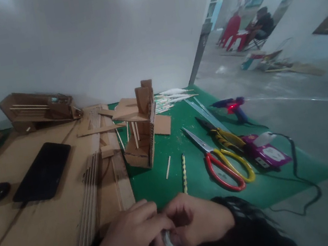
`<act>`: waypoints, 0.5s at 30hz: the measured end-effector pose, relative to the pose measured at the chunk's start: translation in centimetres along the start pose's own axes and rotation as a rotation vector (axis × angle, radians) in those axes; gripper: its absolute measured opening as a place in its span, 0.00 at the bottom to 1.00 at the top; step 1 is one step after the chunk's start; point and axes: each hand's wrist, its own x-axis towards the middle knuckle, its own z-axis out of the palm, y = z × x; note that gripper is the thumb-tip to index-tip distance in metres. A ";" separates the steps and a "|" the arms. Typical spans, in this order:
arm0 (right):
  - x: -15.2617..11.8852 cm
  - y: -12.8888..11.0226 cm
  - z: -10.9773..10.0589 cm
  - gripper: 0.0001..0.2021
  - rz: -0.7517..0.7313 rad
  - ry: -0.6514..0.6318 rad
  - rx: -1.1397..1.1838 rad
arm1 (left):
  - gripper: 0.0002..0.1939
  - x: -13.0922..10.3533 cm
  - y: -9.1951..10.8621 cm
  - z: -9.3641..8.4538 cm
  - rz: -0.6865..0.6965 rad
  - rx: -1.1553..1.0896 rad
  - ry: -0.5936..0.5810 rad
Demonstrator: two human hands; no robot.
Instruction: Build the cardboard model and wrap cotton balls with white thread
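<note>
- Left hand (130, 244) low in the view, fingers curled inward, fingertips meeting the other hand's.
- Right hand (196, 222) beside it, knuckles up, fingers bent and pinched closed.
- Dark sleeves cover both wrists.

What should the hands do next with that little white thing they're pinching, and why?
Probably carry it forward to the cardboard model. The left hand and right hand pinch a small white thing together at the near edge, and the half-built model, with sticks already in it, stands just ahead on the green mat.
</note>
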 end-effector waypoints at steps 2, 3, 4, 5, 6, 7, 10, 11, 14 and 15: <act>0.1 -0.3 0.1 0.18 -0.020 0.014 -0.006 | 0.12 0.0 0.0 0.2 -0.021 0.010 0.033; 0.1 -0.4 0.1 0.18 -0.035 0.024 0.009 | 0.11 0.1 0.0 0.2 -0.027 0.013 0.053; 0.1 -0.5 0.2 0.18 -0.050 0.027 0.036 | 0.11 0.1 -0.1 0.3 -0.028 0.010 0.074; 0.2 -0.6 0.3 0.18 -0.063 0.027 0.075 | 0.11 0.1 -0.3 0.5 -0.028 0.003 0.102; 0.2 -0.6 0.5 0.18 -0.078 0.028 0.122 | 0.11 0.0 -0.4 0.6 -0.029 -0.006 0.137; 0.2 -0.6 0.6 0.19 -0.096 0.038 0.170 | 0.11 0.0 -0.6 0.8 -0.035 -0.014 0.179; 0.3 -0.5 1.1 0.23 -0.171 0.136 0.266 | 0.11 -0.1 -0.9 1.3 -0.070 -0.022 0.323; 0.4 -0.4 1.3 0.24 -0.200 0.181 0.275 | 0.11 -0.1 -0.9 1.4 -0.085 -0.021 0.362; 0.7 -0.1 1.4 0.24 -0.238 0.263 0.282 | 0.12 -0.1 -0.8 1.7 -0.103 -0.036 0.421; 0.8 0.0 1.3 0.23 -0.233 0.265 0.287 | 0.13 -0.1 -0.8 1.7 -0.104 -0.048 0.425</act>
